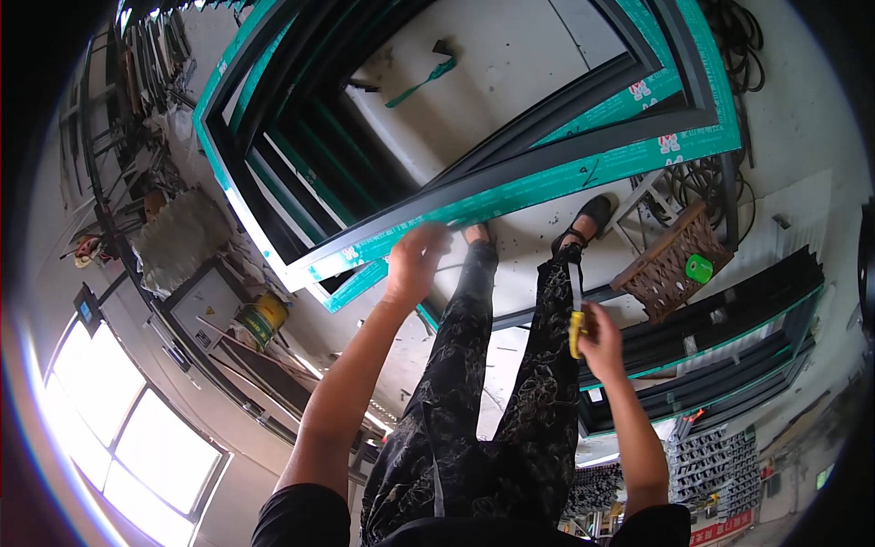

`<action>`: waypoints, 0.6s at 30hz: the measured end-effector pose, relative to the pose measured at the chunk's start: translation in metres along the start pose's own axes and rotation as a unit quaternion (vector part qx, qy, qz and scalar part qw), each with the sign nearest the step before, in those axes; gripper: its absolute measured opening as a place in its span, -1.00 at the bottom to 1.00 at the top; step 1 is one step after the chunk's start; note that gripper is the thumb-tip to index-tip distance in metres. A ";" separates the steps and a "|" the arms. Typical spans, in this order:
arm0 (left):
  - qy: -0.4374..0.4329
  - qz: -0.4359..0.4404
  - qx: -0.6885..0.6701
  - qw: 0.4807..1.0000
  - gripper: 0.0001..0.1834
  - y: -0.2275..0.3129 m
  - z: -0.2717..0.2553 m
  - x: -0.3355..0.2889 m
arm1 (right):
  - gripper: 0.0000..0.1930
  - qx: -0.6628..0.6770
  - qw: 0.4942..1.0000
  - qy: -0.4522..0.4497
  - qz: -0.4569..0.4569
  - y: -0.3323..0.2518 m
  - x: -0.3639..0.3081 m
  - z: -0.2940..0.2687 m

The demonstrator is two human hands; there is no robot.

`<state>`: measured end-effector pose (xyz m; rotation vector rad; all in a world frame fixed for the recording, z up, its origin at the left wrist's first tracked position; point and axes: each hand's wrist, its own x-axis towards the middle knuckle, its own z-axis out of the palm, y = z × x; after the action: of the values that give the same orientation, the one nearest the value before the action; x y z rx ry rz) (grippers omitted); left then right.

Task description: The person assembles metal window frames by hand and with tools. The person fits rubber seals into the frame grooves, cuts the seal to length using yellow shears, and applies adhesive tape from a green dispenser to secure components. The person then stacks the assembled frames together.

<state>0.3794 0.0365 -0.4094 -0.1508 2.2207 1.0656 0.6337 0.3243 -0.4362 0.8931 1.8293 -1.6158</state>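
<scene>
A large dark grey window frame (474,205), its faces covered in green printed film, stands tilted in front of me, with further frames behind it. My left hand (419,262) is at its lower edge. Those fingers are smeared by motion, so I cannot tell whether they grip the frame or the film. Off to the right of the frame and below it, my right hand (600,344) is closed around a yellow-handled tool (576,334). A thin pale strip like a blade extends from the tool toward the frame; its exact kind is unclear.
A brown woven basket (670,264) with a green roll (699,268) stands at right, near more stacked dark frames (720,351). A torn green strip (421,84) lies on the floor beyond. Coiled dark cables (736,41) sit far right. At left are a yellow-green bucket (262,319) and leaning bars.
</scene>
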 end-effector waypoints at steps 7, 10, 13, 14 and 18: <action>-0.073 0.044 0.208 0.974 -0.73 0.036 -0.012 0.019 | -0.50 0.389 0.891 -0.218 0.081 -0.101 0.035 0.089; -0.124 -0.040 0.305 0.944 -0.55 0.055 0.005 0.036 | -0.54 0.419 0.883 -0.200 0.077 -0.107 0.032 0.102; -0.102 -0.069 0.258 0.958 -0.58 0.035 0.015 0.045 | -0.53 0.386 0.901 -0.179 0.086 -0.116 0.033 0.105; -0.092 -0.059 0.225 0.968 -0.62 0.030 0.017 0.047 | -0.53 0.388 0.900 -0.179 0.085 -0.121 0.034 0.106; -0.077 -0.065 -0.002 0.995 -0.82 0.021 0.017 0.044 | -0.49 0.408 0.889 -0.193 0.082 -0.114 0.042 0.104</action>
<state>0.3465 0.0704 -0.4294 -0.2048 2.0419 0.9783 0.5156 0.2195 -0.4102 0.9193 0.7481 -2.2784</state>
